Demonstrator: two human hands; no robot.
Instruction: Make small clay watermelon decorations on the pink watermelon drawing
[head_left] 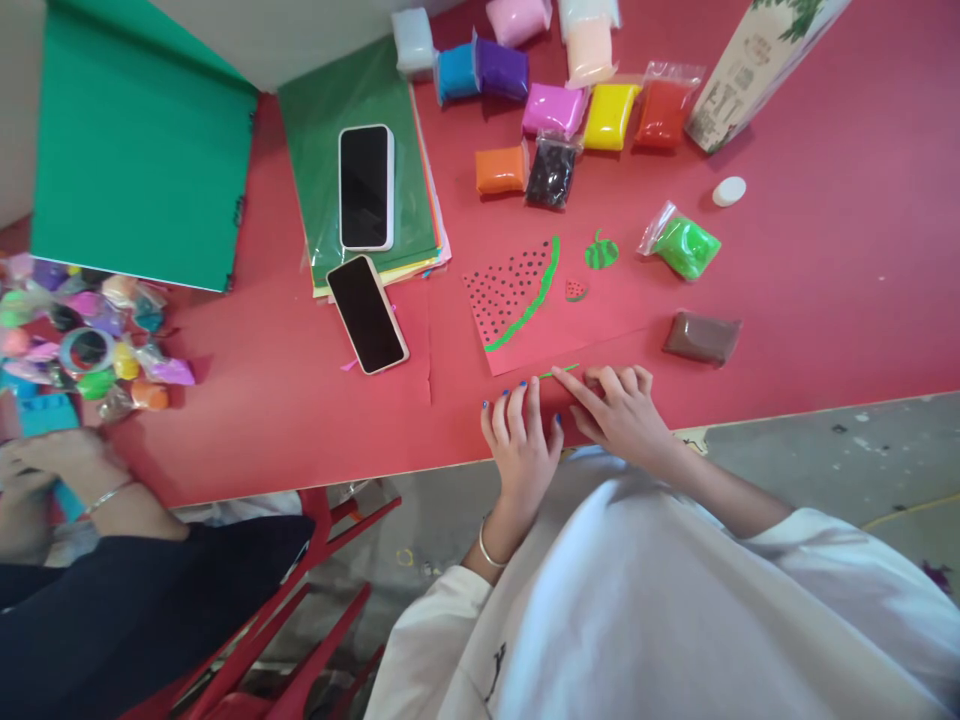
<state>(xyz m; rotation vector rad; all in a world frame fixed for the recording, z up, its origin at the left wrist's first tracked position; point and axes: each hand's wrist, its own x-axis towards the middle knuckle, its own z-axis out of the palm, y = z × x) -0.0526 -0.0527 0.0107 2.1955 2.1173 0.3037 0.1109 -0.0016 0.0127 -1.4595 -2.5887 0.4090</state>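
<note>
My left hand (521, 430) lies flat on the red table (825, 300) near its front edge, fingers spread, blue nails showing. My right hand (619, 405) rests beside it, fingers pressing a thin green clay strip (561, 373). Just beyond them lies a red paper watermelon slice (510, 300) with black dots and a green clay rim. A small green striped clay watermelon (601, 251) and a tiny red slice (575, 290) sit to its right.
Several bags of coloured clay (555, 110) lie at the back, a green bag (686, 247) and a brown one (701, 336) at the right. Two phones (366, 186) (367, 313) rest by stacked paper. Another person's hands (45, 470) work at the left.
</note>
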